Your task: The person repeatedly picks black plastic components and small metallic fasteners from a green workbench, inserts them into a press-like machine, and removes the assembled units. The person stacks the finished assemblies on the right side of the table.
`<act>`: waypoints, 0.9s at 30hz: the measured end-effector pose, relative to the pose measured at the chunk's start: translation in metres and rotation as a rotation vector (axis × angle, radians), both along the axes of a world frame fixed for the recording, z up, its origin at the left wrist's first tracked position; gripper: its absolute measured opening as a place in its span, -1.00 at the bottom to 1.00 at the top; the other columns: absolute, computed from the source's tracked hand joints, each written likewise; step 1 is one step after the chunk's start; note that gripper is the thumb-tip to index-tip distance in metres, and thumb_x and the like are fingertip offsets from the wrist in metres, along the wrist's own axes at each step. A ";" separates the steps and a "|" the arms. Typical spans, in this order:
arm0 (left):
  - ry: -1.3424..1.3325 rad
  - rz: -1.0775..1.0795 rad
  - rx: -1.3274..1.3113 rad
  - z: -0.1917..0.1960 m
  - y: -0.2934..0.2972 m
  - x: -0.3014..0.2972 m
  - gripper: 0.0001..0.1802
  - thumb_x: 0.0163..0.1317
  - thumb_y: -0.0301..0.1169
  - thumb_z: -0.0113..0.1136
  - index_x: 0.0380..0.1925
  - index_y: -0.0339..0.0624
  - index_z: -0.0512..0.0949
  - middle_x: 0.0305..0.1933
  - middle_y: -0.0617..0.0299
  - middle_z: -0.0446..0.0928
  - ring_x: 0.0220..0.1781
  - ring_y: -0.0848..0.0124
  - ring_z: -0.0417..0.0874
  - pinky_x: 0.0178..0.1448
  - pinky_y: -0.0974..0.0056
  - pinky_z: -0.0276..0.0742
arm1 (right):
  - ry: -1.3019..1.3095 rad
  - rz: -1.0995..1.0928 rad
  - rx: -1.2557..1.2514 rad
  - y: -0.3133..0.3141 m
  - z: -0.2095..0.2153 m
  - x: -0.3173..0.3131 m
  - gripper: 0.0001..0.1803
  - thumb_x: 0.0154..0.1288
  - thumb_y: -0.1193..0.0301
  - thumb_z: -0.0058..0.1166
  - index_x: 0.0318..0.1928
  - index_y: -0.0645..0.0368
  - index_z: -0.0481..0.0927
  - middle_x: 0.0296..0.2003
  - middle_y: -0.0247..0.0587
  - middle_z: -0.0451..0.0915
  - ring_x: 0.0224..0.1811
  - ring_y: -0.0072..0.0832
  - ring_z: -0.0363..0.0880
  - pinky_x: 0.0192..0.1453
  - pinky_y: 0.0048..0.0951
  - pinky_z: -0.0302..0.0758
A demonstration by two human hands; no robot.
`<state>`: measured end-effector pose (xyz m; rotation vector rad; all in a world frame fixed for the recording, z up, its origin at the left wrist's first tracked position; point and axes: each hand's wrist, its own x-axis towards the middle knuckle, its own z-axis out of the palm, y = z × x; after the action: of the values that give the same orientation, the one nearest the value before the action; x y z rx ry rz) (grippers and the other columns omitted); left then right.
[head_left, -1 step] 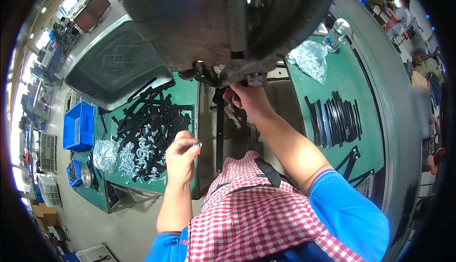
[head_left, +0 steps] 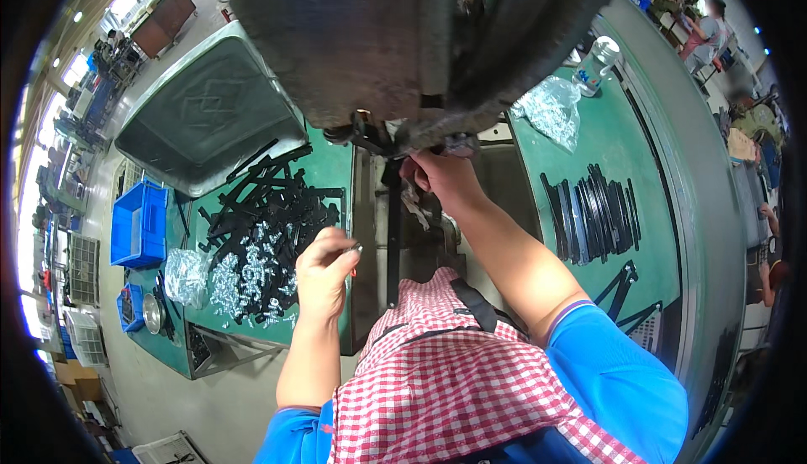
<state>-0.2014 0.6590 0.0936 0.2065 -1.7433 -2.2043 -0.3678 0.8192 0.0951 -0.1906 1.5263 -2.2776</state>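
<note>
So, closest in, a person in a red-checked apron (head_left: 454, 355) holds up the left hand (head_left: 321, 275), its grip pinching a small shiny piece (head_left: 359, 249). Just ahead, a long black strip (head_left: 392, 237) hangs upright, and the right hand (head_left: 445, 181) curls near its top, under the dark machine (head_left: 361, 52); I can't tell whether that grip is closed on anything. Off left, silver fasteners (head_left: 252, 275) and black parts (head_left: 277, 199) lie heaped on the green table (head_left: 330, 160), a grey tub (head_left: 210, 102) tilted behind them. Far right, there's a co-worker (head_left: 710, 34).
</note>
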 end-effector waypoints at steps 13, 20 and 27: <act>0.132 -0.140 -0.093 -0.006 -0.003 -0.110 -0.70 0.05 -0.74 0.18 -0.20 -0.30 0.46 -0.26 0.27 0.50 -0.21 0.55 0.50 -0.10 0.44 0.44 | 0.059 -0.076 0.228 -0.008 0.018 -0.004 -0.83 0.17 0.29 0.10 -0.41 0.10 0.45 -0.61 -0.38 0.44 -0.61 -0.70 0.39 -0.60 -0.66 0.24; 0.158 -0.190 -0.442 -0.022 -0.008 -0.123 -0.69 0.00 -0.64 0.25 -0.20 -0.32 0.45 -0.30 0.23 0.49 -0.23 0.45 0.49 -0.14 0.37 0.41 | 0.327 -0.024 0.379 -0.011 -0.006 -0.014 -0.87 0.17 0.37 0.09 -0.40 0.13 0.44 -0.64 -0.39 0.40 -0.64 -0.66 0.37 -0.62 -0.60 0.25; 0.038 -0.074 -0.431 -0.035 0.004 -0.094 -0.77 0.14 -0.49 0.19 -0.21 -0.31 0.45 -0.31 0.19 0.52 -0.27 0.41 0.52 -0.19 0.38 0.43 | 0.570 -0.076 0.575 -0.006 -0.011 -0.015 -0.85 0.14 0.44 0.04 -0.51 0.23 0.42 -0.69 -0.33 0.43 -0.69 -0.66 0.35 -0.65 -0.58 0.21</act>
<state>-0.2955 0.6626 0.0587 -0.0025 -2.1782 -1.8047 -0.3827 0.8129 0.0844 -0.6618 2.4362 -1.8107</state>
